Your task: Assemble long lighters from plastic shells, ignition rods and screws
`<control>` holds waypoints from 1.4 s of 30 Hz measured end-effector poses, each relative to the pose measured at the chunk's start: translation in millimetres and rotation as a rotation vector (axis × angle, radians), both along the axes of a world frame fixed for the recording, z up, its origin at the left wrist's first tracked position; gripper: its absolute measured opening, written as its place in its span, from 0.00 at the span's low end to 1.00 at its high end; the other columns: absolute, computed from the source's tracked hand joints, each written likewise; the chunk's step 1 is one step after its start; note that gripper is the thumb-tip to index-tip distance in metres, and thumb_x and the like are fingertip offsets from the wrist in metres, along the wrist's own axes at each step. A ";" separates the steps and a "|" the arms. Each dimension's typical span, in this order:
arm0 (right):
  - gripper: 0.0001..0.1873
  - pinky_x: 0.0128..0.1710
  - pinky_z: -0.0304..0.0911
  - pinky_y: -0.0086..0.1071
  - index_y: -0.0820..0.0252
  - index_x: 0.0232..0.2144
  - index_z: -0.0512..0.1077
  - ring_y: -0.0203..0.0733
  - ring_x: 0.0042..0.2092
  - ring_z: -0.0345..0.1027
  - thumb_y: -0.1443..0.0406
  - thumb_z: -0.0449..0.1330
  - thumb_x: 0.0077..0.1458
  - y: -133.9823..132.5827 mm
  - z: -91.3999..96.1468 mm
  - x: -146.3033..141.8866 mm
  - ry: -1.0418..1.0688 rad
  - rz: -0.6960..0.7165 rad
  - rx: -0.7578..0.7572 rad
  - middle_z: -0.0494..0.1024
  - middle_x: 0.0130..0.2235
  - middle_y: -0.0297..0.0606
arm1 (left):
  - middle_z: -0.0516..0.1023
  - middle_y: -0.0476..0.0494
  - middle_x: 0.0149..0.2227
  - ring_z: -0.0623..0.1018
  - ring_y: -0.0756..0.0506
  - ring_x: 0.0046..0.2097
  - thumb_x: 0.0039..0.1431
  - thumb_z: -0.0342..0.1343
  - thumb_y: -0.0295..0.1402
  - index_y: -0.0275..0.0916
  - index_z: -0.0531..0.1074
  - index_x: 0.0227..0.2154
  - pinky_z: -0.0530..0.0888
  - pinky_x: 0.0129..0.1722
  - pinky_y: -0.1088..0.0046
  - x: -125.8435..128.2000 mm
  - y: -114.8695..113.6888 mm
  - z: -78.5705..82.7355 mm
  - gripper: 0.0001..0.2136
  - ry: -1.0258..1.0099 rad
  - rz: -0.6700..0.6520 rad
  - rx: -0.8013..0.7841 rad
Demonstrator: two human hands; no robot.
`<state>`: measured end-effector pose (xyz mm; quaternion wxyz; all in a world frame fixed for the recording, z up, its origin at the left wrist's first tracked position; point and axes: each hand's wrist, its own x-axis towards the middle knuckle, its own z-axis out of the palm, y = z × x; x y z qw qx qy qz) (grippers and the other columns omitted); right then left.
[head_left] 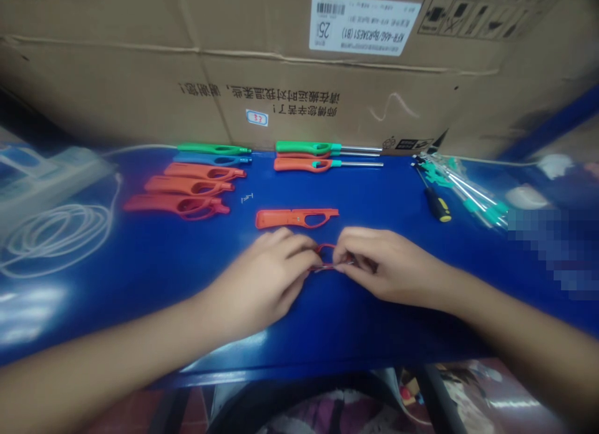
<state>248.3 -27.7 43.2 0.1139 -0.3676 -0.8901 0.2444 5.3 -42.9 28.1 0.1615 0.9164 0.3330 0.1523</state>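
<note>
Between my two hands, close to the table's front, is a red-orange lighter handle half (326, 247), mostly covered by my fingers. My left hand (281, 268) is closed around its left end. At the right end, my right hand (381, 262) pinches it with thumb and fingers. Just beyond my hands another orange handle half (281, 218) lies with its inside facing up. A few small screws (246, 198) are scattered left of that half.
Several handle shells (175, 203) lie stacked in a row at left. Long-nosed lighters (304, 164) lie at the back centre. A screwdriver (438, 206) and metal nozzle tubes (475, 197) are at right. A coiled white cable (60, 234) lies at left; a cardboard box (262, 65) walls the back.
</note>
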 end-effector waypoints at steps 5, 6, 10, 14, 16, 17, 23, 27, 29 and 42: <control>0.05 0.33 0.57 0.30 0.57 0.37 0.73 0.36 0.35 0.67 0.68 0.56 0.64 -2.0 2.9 2.3 -0.081 0.056 0.036 0.75 0.39 0.35 | 0.76 0.42 0.54 0.74 0.40 0.51 0.70 0.48 0.27 0.42 0.76 0.50 0.72 0.50 0.58 -2.1 1.1 1.1 0.14 0.049 -0.040 0.101; 0.05 0.33 0.57 0.30 0.57 0.37 0.72 0.36 0.35 0.67 0.67 0.56 0.64 -3.0 3.1 2.4 -0.102 0.069 0.052 0.75 0.39 0.36 | 0.76 0.41 0.54 0.74 0.40 0.51 0.70 0.48 0.27 0.42 0.77 0.50 0.72 0.50 0.58 -2.3 0.8 1.5 0.14 0.052 -0.044 0.113; 0.03 0.29 0.54 0.30 0.57 0.34 0.69 0.34 0.31 0.64 0.68 0.57 0.61 -5.2 5.6 2.4 -0.135 0.057 0.074 0.73 0.37 0.34 | 0.77 0.40 0.53 0.75 0.40 0.51 0.70 0.48 0.27 0.41 0.78 0.50 0.74 0.49 0.58 -3.0 -0.4 2.4 0.14 0.056 -0.072 0.144; 0.05 0.28 0.52 0.29 0.57 0.31 0.66 0.33 0.29 0.61 0.68 0.59 0.60 -3.1 7.7 2.7 -0.112 0.006 0.057 0.71 0.34 0.32 | 0.78 0.39 0.52 0.76 0.39 0.50 0.70 0.49 0.28 0.39 0.78 0.50 0.75 0.50 0.57 -3.7 -1.0 1.7 0.14 0.075 -0.093 0.181; 0.05 0.29 0.54 0.29 0.58 0.32 0.68 0.35 0.31 0.63 0.67 0.57 0.62 -1.6 7.0 3.4 -0.112 0.031 0.061 0.72 0.34 0.34 | 0.78 0.40 0.53 0.77 0.39 0.49 0.70 0.49 0.29 0.39 0.78 0.50 0.76 0.50 0.57 -4.1 -1.0 1.2 0.14 0.079 -0.093 0.188; 0.05 0.31 0.55 0.29 0.58 0.33 0.69 0.35 0.33 0.65 0.67 0.56 0.63 -1.0 6.3 3.9 -0.115 0.047 0.063 0.72 0.35 0.34 | 0.78 0.40 0.53 0.77 0.39 0.49 0.70 0.49 0.28 0.39 0.78 0.51 0.76 0.50 0.56 -4.3 -1.0 1.1 0.14 0.081 -0.092 0.190; 0.07 0.37 0.60 0.31 0.58 0.37 0.72 0.39 0.38 0.69 0.68 0.54 0.66 2.3 1.1 6.8 -0.104 0.059 0.075 0.74 0.38 0.37 | 0.78 0.40 0.53 0.78 0.40 0.49 0.71 0.49 0.29 0.40 0.77 0.52 0.78 0.48 0.59 -3.6 -1.2 1.2 0.14 0.076 -0.086 0.192; 0.08 0.38 0.62 0.32 0.58 0.37 0.73 0.39 0.39 0.70 0.67 0.54 0.67 5.4 1.8 7.7 -0.098 0.070 0.085 0.74 0.38 0.38 | 0.78 0.40 0.52 0.78 0.41 0.49 0.71 0.48 0.30 0.41 0.77 0.52 0.79 0.47 0.59 -3.2 -0.8 0.6 0.15 0.063 -0.077 0.187; 0.07 0.38 0.62 0.31 0.58 0.38 0.73 0.39 0.39 0.70 0.66 0.55 0.67 6.1 4.2 8.5 -0.092 0.079 0.072 0.75 0.39 0.37 | 0.78 0.41 0.53 0.78 0.40 0.49 0.71 0.48 0.30 0.41 0.77 0.52 0.79 0.47 0.59 -3.5 0.1 -0.2 0.15 0.049 -0.075 0.191; 0.10 0.41 0.65 0.31 0.56 0.46 0.76 0.38 0.43 0.73 0.63 0.57 0.66 11.0 13.1 17.7 0.052 0.123 0.130 0.77 0.44 0.39 | 0.79 0.42 0.52 0.79 0.41 0.49 0.70 0.50 0.29 0.41 0.77 0.51 0.80 0.47 0.61 -5.6 7.6 -5.3 0.13 -0.049 -0.078 0.203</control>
